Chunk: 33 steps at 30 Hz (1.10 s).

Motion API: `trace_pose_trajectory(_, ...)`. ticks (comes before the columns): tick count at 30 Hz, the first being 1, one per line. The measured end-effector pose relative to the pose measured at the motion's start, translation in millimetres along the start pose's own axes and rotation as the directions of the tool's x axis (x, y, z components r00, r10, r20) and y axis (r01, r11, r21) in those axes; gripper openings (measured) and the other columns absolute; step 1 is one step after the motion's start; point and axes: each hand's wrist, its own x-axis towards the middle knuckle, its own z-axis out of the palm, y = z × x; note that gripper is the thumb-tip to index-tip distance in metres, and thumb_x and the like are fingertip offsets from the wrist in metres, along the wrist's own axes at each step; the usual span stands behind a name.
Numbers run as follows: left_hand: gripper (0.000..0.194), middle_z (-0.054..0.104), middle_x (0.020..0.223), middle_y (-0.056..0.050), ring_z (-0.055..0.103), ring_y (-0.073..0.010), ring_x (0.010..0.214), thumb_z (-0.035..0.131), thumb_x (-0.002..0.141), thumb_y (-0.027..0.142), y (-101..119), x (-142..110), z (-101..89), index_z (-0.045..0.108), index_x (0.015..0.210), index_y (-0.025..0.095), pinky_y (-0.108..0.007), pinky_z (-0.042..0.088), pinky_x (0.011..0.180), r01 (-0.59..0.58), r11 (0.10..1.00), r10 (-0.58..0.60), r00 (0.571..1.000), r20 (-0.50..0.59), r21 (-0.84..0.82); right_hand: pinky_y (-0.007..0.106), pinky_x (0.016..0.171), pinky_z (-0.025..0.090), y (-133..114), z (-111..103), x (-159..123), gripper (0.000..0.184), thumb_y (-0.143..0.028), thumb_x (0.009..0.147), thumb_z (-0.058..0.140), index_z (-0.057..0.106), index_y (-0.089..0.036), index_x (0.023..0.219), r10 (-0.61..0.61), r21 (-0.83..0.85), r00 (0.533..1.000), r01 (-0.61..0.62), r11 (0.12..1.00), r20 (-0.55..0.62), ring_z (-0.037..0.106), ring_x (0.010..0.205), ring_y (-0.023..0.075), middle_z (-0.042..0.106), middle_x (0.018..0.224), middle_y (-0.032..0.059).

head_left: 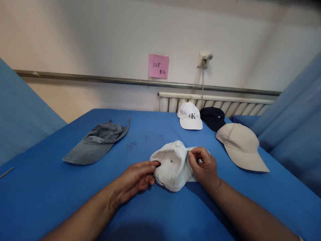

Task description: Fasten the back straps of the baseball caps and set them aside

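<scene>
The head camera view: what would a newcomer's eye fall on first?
Probably the pale cap, near the middle, with the left hand at its left edge and the right hand pinching it on the right. Next, perhaps the bright pink note on the wall, then the white cap with dark letters toward the far edge of the blue table.

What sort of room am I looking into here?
Probably a curtained-off indoor work bay, though I can't tell what building: blue curtain-like fabric hangs at both sides, a blue-topped table fills the middle, and a radiator stands behind it.
</scene>
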Motion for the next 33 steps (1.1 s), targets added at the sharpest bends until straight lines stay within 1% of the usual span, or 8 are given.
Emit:
trace_pose_trajectory(7, 0.009, 0.062, 0.069, -0.001, 0.062, -0.0092, 0.058, 0.067, 0.082, 0.009, 9.1, 5.8, -20.6, 0.062, 0.087, 0.014, -0.015, 0.051, 0.051, -0.029, 0.931, 0.04, 0.999, 0.022, -0.364, 0.022, 0.055, 0.043, 2.2, 0.8, 1.0, 0.007, -0.021, 0.089, 0.06, 0.059, -0.021, 0.082, 0.043, 0.028, 0.999, -0.043, 0.999, 0.0, 0.053, 0.055, 0.0104, 0.059, 0.066, -0.0033)
trace_pose_trajectory(13, 0.008, 0.049, 0.057, 0.005, 0.042, -0.0033, 0.038, 0.064, 0.084, 0.009, 7.0, 9.0, -23.9, 0.059, 0.081, 0.013, -0.011, 0.029, 0.031, 0.012, 0.943, 0.012, 0.998, 0.068, -0.334, 0.024, 0.058, 0.041, -2.1, -7.5, 1.3, 0.009, -0.017, 0.091, 0.055, 0.056, -0.021, 0.083, -0.075, 0.107, 0.987, 0.06, 0.992, 0.142, 0.051, 0.058, 0.0111, 0.056, 0.068, -0.0028)
trace_pose_trajectory(17, 0.006, 0.049, 0.056, 0.005, 0.045, -0.0036, 0.041, 0.063, 0.085, 0.007, 8.9, 15.8, -28.3, 0.06, 0.084, 0.013, -0.012, 0.037, 0.037, -0.081, 0.938, 0.079, 0.997, -0.019, -0.338, 0.027, 0.065, 0.043, 4.4, -16.7, 10.3, 0.012, -0.018, 0.094, 0.048, 0.058, -0.02, 0.087, -0.132, 0.107, 0.975, 0.114, 0.988, 0.178, 0.055, 0.066, 0.0135, 0.059, 0.075, 0.0007)
trace_pose_trajectory(22, 0.017, 0.055, 0.056, 0.001, 0.052, -0.0069, 0.043, 0.05, 0.091, 0.006, 17.8, 24.6, -41.0, 0.062, 0.08, 0.011, -0.015, 0.047, 0.041, -0.118, 0.921, 0.083, 0.991, -0.109, -0.371, 0.034, 0.08, 0.047, 48.2, -19.6, 24.6, 0.019, -0.03, 0.091, 0.051, 0.065, -0.017, 0.095, 0.206, -0.211, 0.965, -0.17, 0.963, 0.163, 0.062, 0.091, 0.0222, 0.067, 0.096, 0.0098)
trace_pose_trajectory(24, 0.018, 0.058, 0.058, -0.001, 0.056, -0.0084, 0.046, 0.049, 0.091, 0.005, 19.4, 26.4, -43.6, 0.064, 0.082, 0.01, -0.016, 0.051, 0.045, -0.133, 0.916, 0.097, 0.989, -0.114, -0.377, 0.037, 0.083, 0.046, 65.9, -18.6, 26.7, 0.025, -0.035, 0.089, 0.053, 0.067, -0.016, 0.096, 0.403, -0.343, 0.893, -0.322, 0.882, 0.199, 0.062, 0.094, 0.0257, 0.068, 0.1, 0.0129)
trace_pose_trajectory(27, 0.018, 0.062, 0.062, -0.004, 0.06, -0.0097, 0.05, 0.049, 0.09, 0.003, 19.6, 27.4, -43.5, 0.065, 0.084, 0.008, -0.018, 0.054, 0.049, -0.175, 0.904, 0.136, 0.983, -0.124, -0.391, 0.036, 0.081, 0.046, 76.9, -17.4, 27.0, 0.025, -0.039, 0.084, 0.06, 0.07, -0.016, 0.09, 0.634, -0.334, 0.717, -0.545, 0.769, 0.289, 0.064, 0.09, 0.0258, 0.072, 0.093, 0.0107)
trace_pose_trajectory(31, 0.02, 0.067, 0.069, -0.006, 0.064, -0.011, 0.056, 0.049, 0.089, 0.001, 20.3, 28.2, -42.1, 0.067, 0.084, 0.008, -0.019, 0.057, 0.053, -0.246, 0.883, 0.198, 0.968, -0.157, -0.4, 0.03, 0.065, 0.047, 67.5, -17.0, 25.7, 0.024, -0.037, 0.076, 0.072, 0.069, -0.016, 0.086, 0.743, 0.065, 0.432, -0.882, 0.468, 0.511, 0.063, 0.071, 0.0193, 0.071, 0.079, 0.0057)
trace_pose_trajectory(33, 0.021, 0.07, 0.074, -0.008, 0.067, -0.0132, 0.061, 0.049, 0.088, 0.001, 21.2, 29.2, -42.5, 0.068, 0.086, 0.008, -0.022, 0.059, 0.058, -0.306, 0.871, 0.242, 0.948, -0.206, -0.384, 0.027, 0.061, 0.048, 61.9, -14.6, 23.9, 0.024, -0.034, 0.072, 0.077, 0.069, -0.015, 0.084, 0.687, 0.254, 0.351, -0.936, 0.243, 0.637, 0.062, 0.064, 0.0162, 0.07, 0.074, 0.0039)
